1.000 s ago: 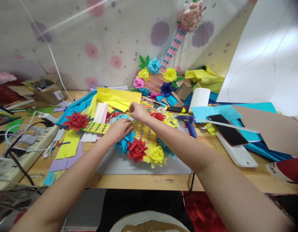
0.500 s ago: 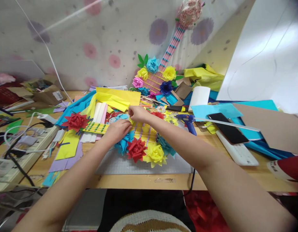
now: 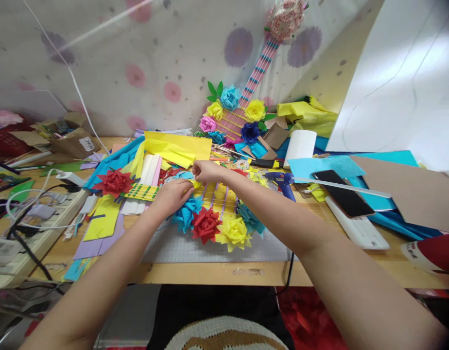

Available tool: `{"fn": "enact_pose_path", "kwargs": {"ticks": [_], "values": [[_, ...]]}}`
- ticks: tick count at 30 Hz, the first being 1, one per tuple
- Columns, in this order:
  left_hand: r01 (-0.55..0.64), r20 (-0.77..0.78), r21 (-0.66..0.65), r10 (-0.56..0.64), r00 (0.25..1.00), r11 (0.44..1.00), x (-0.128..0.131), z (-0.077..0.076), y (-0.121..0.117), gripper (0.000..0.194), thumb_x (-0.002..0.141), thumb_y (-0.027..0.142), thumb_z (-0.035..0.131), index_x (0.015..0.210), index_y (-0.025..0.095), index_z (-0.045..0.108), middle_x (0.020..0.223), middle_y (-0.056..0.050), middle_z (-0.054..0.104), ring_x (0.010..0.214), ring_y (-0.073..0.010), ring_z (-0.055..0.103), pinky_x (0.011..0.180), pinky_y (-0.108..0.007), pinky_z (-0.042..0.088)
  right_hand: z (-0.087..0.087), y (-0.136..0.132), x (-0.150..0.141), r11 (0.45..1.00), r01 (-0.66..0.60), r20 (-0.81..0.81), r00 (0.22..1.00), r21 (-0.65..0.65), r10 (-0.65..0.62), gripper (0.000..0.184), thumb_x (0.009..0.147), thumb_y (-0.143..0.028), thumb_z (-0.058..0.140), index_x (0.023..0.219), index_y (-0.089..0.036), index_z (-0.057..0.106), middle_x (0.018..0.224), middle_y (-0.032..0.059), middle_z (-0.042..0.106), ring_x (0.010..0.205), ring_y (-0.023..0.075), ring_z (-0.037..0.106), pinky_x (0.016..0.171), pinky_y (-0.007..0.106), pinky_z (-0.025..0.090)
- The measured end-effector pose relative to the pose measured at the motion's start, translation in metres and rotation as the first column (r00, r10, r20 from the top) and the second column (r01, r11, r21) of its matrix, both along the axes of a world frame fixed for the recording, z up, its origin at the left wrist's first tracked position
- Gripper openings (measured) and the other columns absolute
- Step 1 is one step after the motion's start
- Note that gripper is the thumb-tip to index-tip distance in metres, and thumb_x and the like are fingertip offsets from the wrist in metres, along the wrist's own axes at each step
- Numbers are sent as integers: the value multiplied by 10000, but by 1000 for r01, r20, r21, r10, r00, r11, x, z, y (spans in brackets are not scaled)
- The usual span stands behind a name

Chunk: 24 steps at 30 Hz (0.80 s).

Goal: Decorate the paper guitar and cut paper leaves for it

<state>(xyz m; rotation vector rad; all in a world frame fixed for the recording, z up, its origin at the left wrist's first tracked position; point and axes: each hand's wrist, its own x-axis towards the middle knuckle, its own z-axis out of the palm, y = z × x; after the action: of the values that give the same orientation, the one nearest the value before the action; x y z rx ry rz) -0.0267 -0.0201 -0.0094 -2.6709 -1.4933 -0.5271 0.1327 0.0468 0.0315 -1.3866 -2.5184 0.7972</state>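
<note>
A yellow paper guitar [image 3: 230, 197] lies on the table in front of me, its neck [image 3: 142, 191] pointing left. Paper flowers edge its body: a blue one [image 3: 188, 214], a red one [image 3: 206, 225] and a yellow one [image 3: 234, 232]. Another red flower [image 3: 115, 183] sits at the neck's far end. My left hand [image 3: 175, 195] is closed over the place where neck meets body. Close beside it, my right hand [image 3: 207, 172] is closed in a pinch, fingers pointing down. A bit of yellow shows between the hands. What the fingertips hold is hidden.
A blue hot glue gun [image 3: 284, 183] lies right of the guitar, near a phone [image 3: 344, 193]. Behind leans a pink paper guitar [image 3: 233, 121]. Power strips [image 3: 60, 228] and cables crowd the left. A red and white cup [image 3: 432, 253] stands at the right edge.
My left hand has shifted slightly left, and a little more yellow shows between the hands. My right hand stays nearly in place, still pinched.
</note>
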Motion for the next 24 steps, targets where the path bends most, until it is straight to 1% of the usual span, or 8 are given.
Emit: {"fn": "enact_pose_path", "kwargs": {"ticks": [3, 7, 11, 14, 18, 21, 24], "values": [[0, 16, -19, 1, 1000, 1000, -2, 1, 0, 307, 865, 328, 375, 911, 184, 642, 971, -64, 660, 948, -180, 589, 853, -306, 449, 2, 0, 0, 999, 21, -2, 1000, -30, -21, 274, 670, -109, 556, 934, -173, 517, 931, 30, 645, 617, 111, 601, 557, 197, 431], [-15, 21, -32, 15, 1000, 999, -2, 2, 0, 304, 861, 335, 382, 907, 186, 643, 971, -63, 661, 937, -184, 590, 847, -308, 448, 0, 3, -5, 992, 53, 1, 999, -113, -54, 276, 728, -126, 513, 996, -181, 476, 959, 61, 631, 574, 120, 598, 502, 213, 441], [-33, 16, -44, 34, 999, 998, -2, 3, -1, 318, 861, 353, 379, 907, 182, 643, 969, -65, 662, 935, -191, 590, 840, -310, 447, -1, 6, -8, 986, 65, -13, 998, -150, -68, 257, 741, -104, 514, 981, -176, 456, 1009, 89, 615, 557, 123, 587, 486, 229, 454], [-40, 23, -40, 41, 999, 998, -5, 3, -1, 318, 859, 357, 380, 903, 186, 645, 975, -61, 663, 939, -191, 591, 847, -314, 444, 2, 6, -7, 978, 56, -73, 995, -202, -72, 262, 730, -53, 503, 955, -172, 439, 1016, 90, 622, 585, 126, 591, 513, 246, 483], [-52, 75, -30, 54, 996, 998, -7, 6, -1, 312, 855, 352, 388, 894, 180, 645, 982, -57, 665, 937, -184, 595, 851, -305, 446, 7, 4, -3, 957, 64, -182, 976, -284, -119, 299, 695, 5, 487, 923, -172, 409, 1021, 89, 624, 641, 121, 603, 522, 233, 506], [-121, 138, -28, 124, 983, 992, -7, 11, 0, 288, 841, 334, 402, 901, 185, 641, 994, -59, 664, 941, -188, 595, 850, -311, 447, 12, 2, 2, 946, 67, -255, 955, -318, -154, 279, 701, 6, 467, 901, -174, 391, 1025, 99, 615, 653, 123, 617, 518, 239, 513], [-203, 231, -35, 206, 951, 978, -7, 16, 0, 266, 812, 275, 416, 956, 182, 619, 1025, -64, 652, 939, -187, 594, 830, -307, 453, 15, 1, 11, 945, 75, -333, 924, -318, -186, 269, 705, 5, 455, 890, -179, 386, 996, 85, 619, 650, 117, 625, 523, 237, 512]]}}
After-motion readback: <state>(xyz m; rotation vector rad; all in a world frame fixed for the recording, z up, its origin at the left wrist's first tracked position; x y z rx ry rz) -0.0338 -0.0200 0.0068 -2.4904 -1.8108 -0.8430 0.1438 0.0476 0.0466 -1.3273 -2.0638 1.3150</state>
